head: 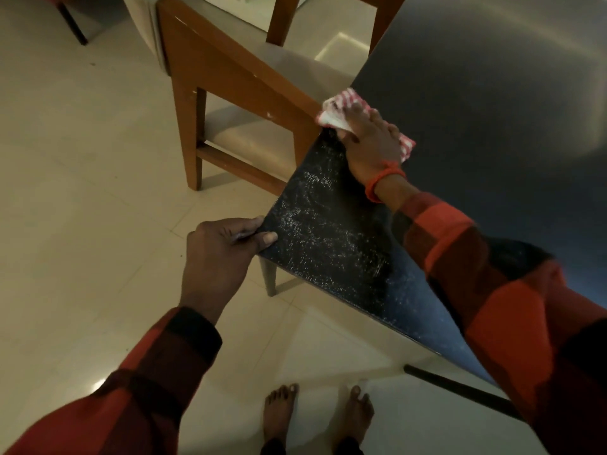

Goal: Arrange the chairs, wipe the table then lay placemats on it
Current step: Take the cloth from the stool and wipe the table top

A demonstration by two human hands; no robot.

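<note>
A dark, speckled table (328,238) fills the right side, its near corner pointing toward me. My right hand (369,139) presses flat on a red-and-white checked cloth (341,105) at the table's left edge. My left hand (223,247) grips the table's near corner, thumb on top. A brown wooden chair (210,80) with a pale cushioned seat stands against the table's left edge, just beyond the cloth. No placemats are in view.
Pale tiled floor (82,159) spreads out to the left. Another wooden chair (282,18) stands at the top behind the first. A dark table leg (460,390) slants near my bare feet (282,412). A dark furniture leg (74,26) shows at the top left.
</note>
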